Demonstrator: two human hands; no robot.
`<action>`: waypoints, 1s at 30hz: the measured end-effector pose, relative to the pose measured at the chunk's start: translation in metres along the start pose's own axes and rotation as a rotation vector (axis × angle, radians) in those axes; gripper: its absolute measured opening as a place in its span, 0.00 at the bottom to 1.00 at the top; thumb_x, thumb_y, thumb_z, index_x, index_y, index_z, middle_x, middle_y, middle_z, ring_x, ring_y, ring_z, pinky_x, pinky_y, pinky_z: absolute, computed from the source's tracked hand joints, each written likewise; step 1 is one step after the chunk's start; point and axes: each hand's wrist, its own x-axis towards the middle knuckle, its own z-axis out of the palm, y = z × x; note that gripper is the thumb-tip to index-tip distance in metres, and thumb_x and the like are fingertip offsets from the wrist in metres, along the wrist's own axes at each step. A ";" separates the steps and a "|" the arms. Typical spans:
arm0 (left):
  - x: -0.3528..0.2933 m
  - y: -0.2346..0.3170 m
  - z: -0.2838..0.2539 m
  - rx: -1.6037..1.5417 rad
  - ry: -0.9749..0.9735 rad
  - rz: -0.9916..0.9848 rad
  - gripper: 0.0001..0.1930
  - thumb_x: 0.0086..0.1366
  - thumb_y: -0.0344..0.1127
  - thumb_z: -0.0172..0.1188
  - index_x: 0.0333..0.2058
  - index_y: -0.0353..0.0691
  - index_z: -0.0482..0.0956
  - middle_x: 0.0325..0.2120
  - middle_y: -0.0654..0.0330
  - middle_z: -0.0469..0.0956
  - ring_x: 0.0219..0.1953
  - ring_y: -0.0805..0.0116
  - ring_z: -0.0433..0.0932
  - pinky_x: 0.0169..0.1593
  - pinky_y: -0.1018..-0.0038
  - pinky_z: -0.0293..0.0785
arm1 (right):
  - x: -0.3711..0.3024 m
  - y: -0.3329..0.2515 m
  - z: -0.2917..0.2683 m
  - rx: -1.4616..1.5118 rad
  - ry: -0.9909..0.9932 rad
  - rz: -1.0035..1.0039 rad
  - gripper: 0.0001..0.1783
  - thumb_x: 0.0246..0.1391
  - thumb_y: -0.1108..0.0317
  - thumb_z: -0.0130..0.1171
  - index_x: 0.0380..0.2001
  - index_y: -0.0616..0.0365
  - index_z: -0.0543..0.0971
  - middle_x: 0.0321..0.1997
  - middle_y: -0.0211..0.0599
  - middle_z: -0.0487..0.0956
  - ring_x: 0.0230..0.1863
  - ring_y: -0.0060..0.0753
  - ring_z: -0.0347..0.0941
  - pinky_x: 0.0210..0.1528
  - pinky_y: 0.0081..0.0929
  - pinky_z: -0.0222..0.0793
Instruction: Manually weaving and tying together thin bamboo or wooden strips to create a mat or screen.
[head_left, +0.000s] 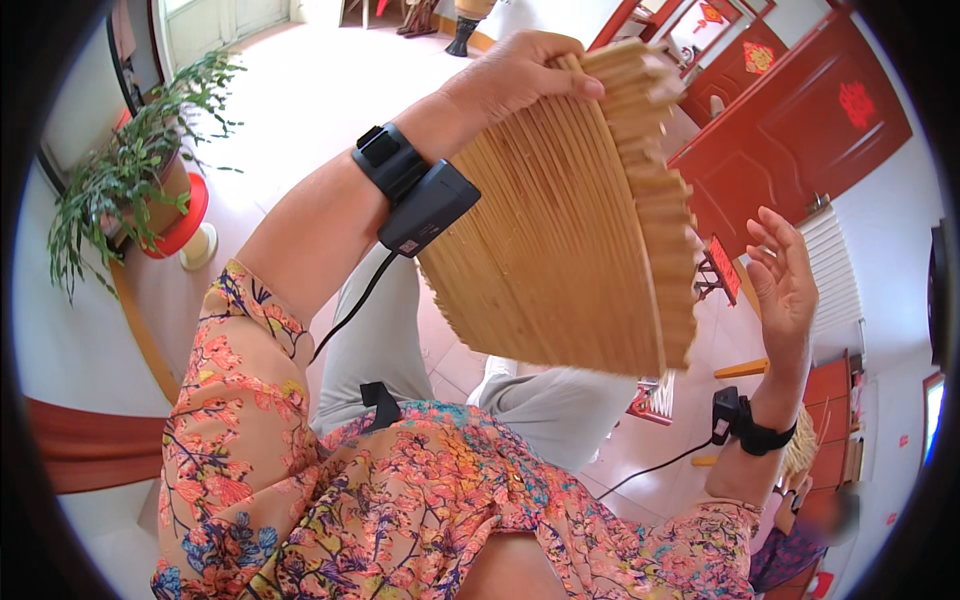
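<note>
Up in front of the chest, the bamboo mat (570, 210) is held at its top edge by the closed left hand (515, 75). The right hand (785, 275) is open and empty beside it. The loose lower edge is best steadied so the slats stay flat.

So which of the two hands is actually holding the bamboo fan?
The left hand, raised at the top of the view, grips the bamboo fan at its upper edge. The right hand is open and apart from it.

A home: tiled floor (300, 90), potted plant (130, 170) (leafy), red doors (800, 130).
</note>
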 end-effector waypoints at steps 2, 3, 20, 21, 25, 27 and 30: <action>0.001 0.008 0.000 -0.006 0.038 0.003 0.13 0.54 0.41 0.65 0.28 0.36 0.76 0.20 0.68 0.72 0.24 0.83 0.70 0.29 0.83 0.66 | -0.007 -0.016 0.011 -0.157 0.037 -0.090 0.24 0.47 0.75 0.58 0.50 0.62 0.70 0.48 0.41 0.71 0.51 0.32 0.68 0.48 0.25 0.66; 0.001 0.005 0.003 -0.032 0.113 -0.013 0.14 0.54 0.41 0.65 0.29 0.36 0.76 0.20 0.67 0.72 0.24 0.82 0.70 0.29 0.82 0.66 | -0.009 -0.018 0.016 -0.230 0.006 -0.117 0.24 0.47 0.75 0.58 0.50 0.61 0.70 0.49 0.43 0.71 0.51 0.35 0.68 0.48 0.26 0.66; -0.049 0.111 -0.014 -0.467 0.457 -0.175 0.11 0.58 0.40 0.61 0.28 0.39 0.74 0.25 0.65 0.73 0.30 0.77 0.72 0.35 0.78 0.69 | 0.026 0.022 0.104 -0.502 0.179 -0.473 0.40 0.35 0.74 0.66 0.56 0.59 0.63 0.64 0.53 0.54 0.62 0.56 0.53 0.60 0.42 0.56; -0.060 0.113 -0.016 -0.449 0.414 -0.209 0.12 0.59 0.42 0.60 0.32 0.40 0.74 0.27 0.66 0.74 0.32 0.78 0.73 0.37 0.79 0.70 | 0.026 0.021 0.109 -0.456 0.152 -0.470 0.40 0.35 0.74 0.66 0.56 0.59 0.63 0.64 0.53 0.54 0.62 0.57 0.53 0.60 0.43 0.56; -0.075 0.091 -0.039 -0.377 0.349 -0.262 0.15 0.59 0.44 0.59 0.38 0.40 0.73 0.31 0.67 0.75 0.37 0.79 0.73 0.42 0.80 0.71 | 0.020 0.024 0.135 -0.288 0.035 -0.447 0.41 0.36 0.73 0.66 0.57 0.60 0.62 0.64 0.54 0.53 0.63 0.58 0.52 0.60 0.44 0.55; -0.080 0.083 -0.038 -0.367 0.401 -0.243 0.13 0.59 0.42 0.60 0.36 0.40 0.73 0.29 0.66 0.73 0.35 0.78 0.72 0.40 0.78 0.70 | 0.018 0.030 0.152 -0.283 0.057 -0.462 0.40 0.36 0.74 0.65 0.57 0.61 0.62 0.64 0.55 0.54 0.63 0.58 0.52 0.60 0.43 0.55; -0.082 0.094 -0.028 -0.388 0.449 -0.232 0.11 0.58 0.38 0.61 0.34 0.38 0.73 0.28 0.66 0.72 0.34 0.77 0.71 0.37 0.77 0.69 | 0.022 0.032 0.163 -0.290 0.103 -0.474 0.39 0.36 0.74 0.65 0.56 0.62 0.62 0.63 0.56 0.55 0.64 0.57 0.51 0.61 0.41 0.54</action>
